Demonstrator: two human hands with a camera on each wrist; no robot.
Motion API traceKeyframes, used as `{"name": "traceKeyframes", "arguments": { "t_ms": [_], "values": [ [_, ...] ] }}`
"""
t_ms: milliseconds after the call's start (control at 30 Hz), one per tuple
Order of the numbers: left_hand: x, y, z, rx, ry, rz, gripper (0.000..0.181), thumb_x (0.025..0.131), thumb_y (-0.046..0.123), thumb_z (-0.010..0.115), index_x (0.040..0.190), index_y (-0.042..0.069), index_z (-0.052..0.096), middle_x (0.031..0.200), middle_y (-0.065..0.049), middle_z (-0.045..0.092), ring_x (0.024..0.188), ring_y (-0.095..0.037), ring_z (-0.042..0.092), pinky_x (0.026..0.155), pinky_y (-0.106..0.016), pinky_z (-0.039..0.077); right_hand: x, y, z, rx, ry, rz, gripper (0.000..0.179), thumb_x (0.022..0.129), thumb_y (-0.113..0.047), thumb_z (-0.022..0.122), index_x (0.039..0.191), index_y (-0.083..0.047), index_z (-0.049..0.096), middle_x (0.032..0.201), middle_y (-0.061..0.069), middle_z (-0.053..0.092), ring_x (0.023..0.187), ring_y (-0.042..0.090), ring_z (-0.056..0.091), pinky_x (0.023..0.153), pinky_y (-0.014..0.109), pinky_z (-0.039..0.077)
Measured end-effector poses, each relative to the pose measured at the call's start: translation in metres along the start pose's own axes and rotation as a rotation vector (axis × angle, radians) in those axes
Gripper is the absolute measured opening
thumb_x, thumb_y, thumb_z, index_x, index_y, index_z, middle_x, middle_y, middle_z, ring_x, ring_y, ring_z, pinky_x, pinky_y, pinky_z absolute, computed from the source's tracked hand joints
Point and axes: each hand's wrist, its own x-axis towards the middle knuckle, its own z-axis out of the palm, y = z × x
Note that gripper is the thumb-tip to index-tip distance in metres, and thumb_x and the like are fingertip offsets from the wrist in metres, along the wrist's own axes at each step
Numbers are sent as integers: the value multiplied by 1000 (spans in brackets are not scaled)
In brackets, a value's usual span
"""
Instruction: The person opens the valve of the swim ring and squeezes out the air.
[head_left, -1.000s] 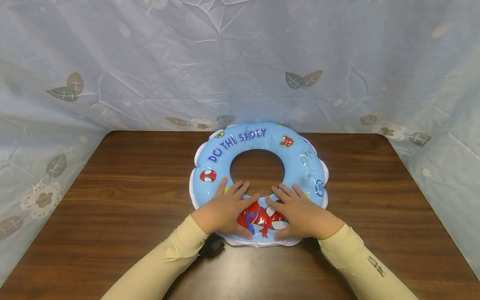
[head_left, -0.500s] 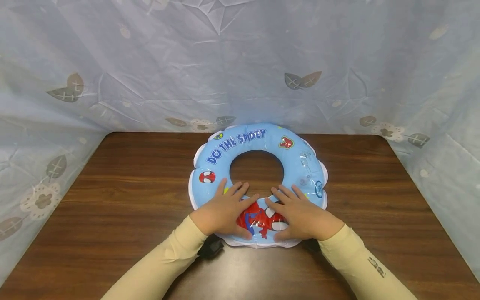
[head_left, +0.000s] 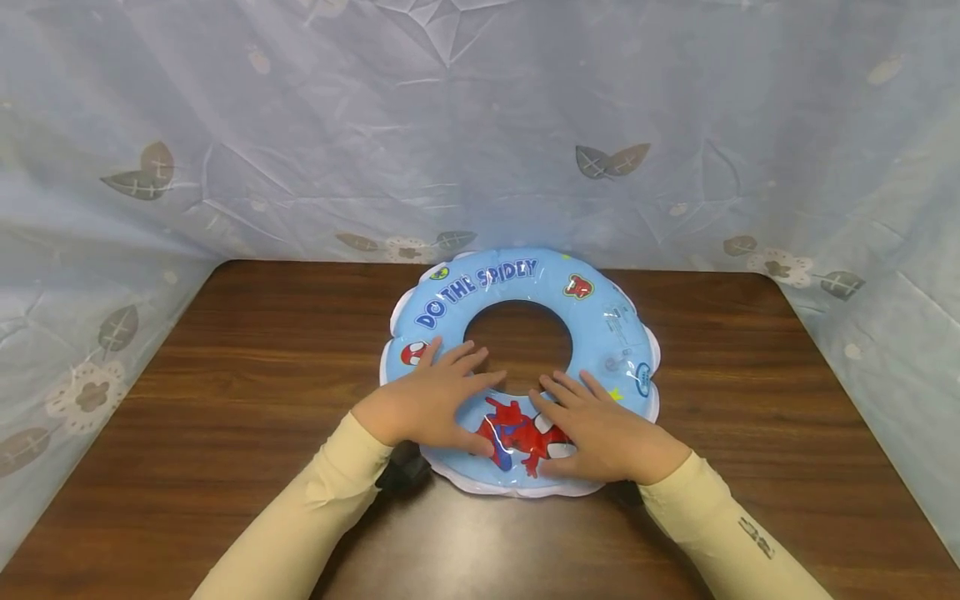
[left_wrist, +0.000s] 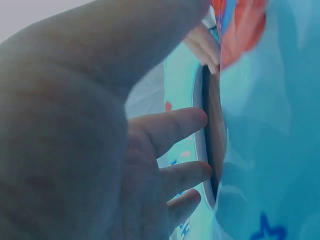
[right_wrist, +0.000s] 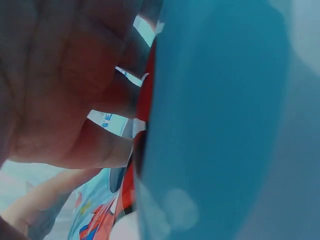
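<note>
A light blue inflatable swim ring (head_left: 600, 333) with a scalloped white edge lies on the wooden table, printed with "DO THE SPIDEY" and a red cartoon figure. Over its near left part is my left hand (head_left: 431, 404), fingers spread and fairly straight; the left wrist view shows a gap between the palm and the ring's surface (left_wrist: 270, 125). My right hand (head_left: 607, 433) lies on the near right part, fingers extended toward the centre hole. In the right wrist view its fingers (right_wrist: 107, 147) meet the blue vinyl (right_wrist: 215, 110).
The brown table (head_left: 247, 375) extends to both sides of the ring. A grey-blue curtain (head_left: 510, 125) with leaf prints hangs along the back and sides, close behind the ring's far edge. A small black object (head_left: 405, 468) sits beneath my left wrist.
My left hand has shifted left and slightly away from me, uncovering more of the red figure. The right hand and the ring stay nearly where they were.
</note>
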Motion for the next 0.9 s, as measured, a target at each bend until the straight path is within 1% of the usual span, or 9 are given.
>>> {"name": "traceKeyframes", "arguments": {
  "t_ms": [100, 300, 433, 533, 700, 900],
  "values": [
    [1, -3, 0, 20, -16, -34, 99, 77, 70, 77, 159, 26, 43, 169, -12, 30, 158, -36, 13, 123, -67, -2, 1, 1, 1, -10, -7, 10, 89, 87, -49, 78, 157, -6, 43, 166, 20, 33, 155, 42, 23, 124, 63, 11],
    [7, -5, 12, 79, -39, -97, 102, 74, 67, 81, 159, 26, 43, 169, -11, 28, 158, -37, 13, 122, -68, 1, 2, 1, 5, -29, -8, 21, 88, 87, -49, 79, 157, -7, 44, 165, 19, 34, 155, 43, 23, 124, 63, 12],
    [10, -3, 18, 125, -37, -113, 104, 74, 65, 83, 160, 26, 41, 169, -11, 29, 158, -37, 13, 122, -68, 2, 3, 0, 7, -50, -10, 34, 88, 86, -48, 79, 156, -9, 45, 165, 19, 35, 155, 42, 23, 125, 62, 11],
    [11, 0, 21, 138, -40, -124, 104, 73, 63, 84, 161, 26, 40, 169, -12, 30, 158, -38, 12, 122, -69, 2, 4, 0, 8, -66, -11, 42, 88, 85, -48, 81, 156, -10, 46, 165, 18, 36, 155, 42, 23, 125, 62, 12],
    [12, 4, 21, 137, -41, -143, 104, 73, 61, 86, 161, 27, 40, 169, -12, 30, 158, -38, 11, 122, -69, 2, 4, -1, 7, -79, -8, 52, 88, 84, -48, 82, 156, -11, 47, 165, 18, 36, 155, 42, 24, 125, 62, 12],
    [14, 6, 20, 148, -45, -147, 105, 73, 60, 86, 161, 27, 40, 169, -12, 30, 158, -38, 11, 122, -69, 3, 3, -3, 4, -69, -13, 53, 88, 84, -48, 82, 156, -11, 47, 165, 18, 36, 154, 42, 24, 125, 62, 13]
  ]
}}
